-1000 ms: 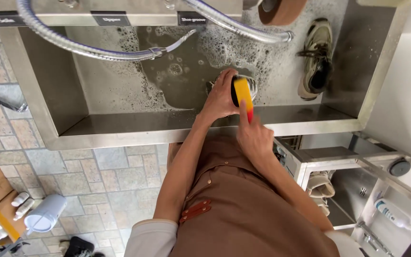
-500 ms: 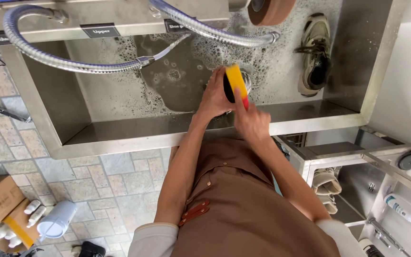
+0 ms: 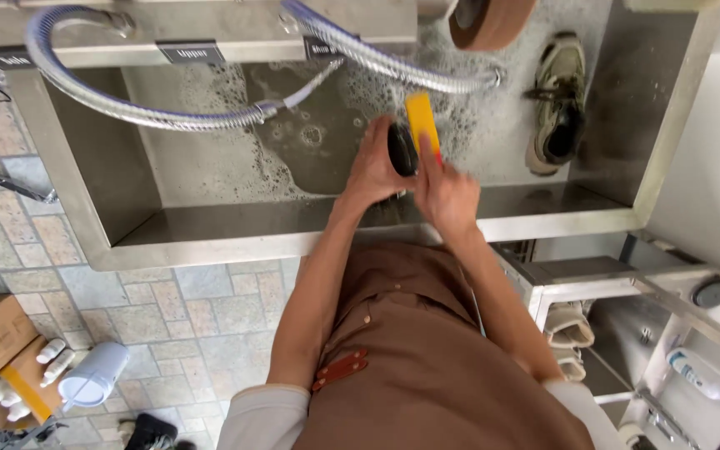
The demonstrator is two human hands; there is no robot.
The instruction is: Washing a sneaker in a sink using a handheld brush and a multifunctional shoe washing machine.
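Two hands at the sink's (image 3: 210,242) front edge — dark shoe (image 3: 402,150) gripped by left hand (image 3: 374,171), yellow brush (image 3: 422,125) clasped by right hand (image 3: 446,196), long axis pointing toward the back wall.

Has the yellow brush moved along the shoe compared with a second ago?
Yes. The yellow brush in the right hand has slid up toward the metal hose at the back of the sink, away from its near rim.

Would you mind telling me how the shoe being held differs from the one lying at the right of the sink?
The held shoe is dark, gripped by the left hand above the soapy water, with the right hand working a yellow brush on it. The loose shoe is pale beige with dark laces, lying untouched on the sink floor, its opening facing up. Both sit among suds.
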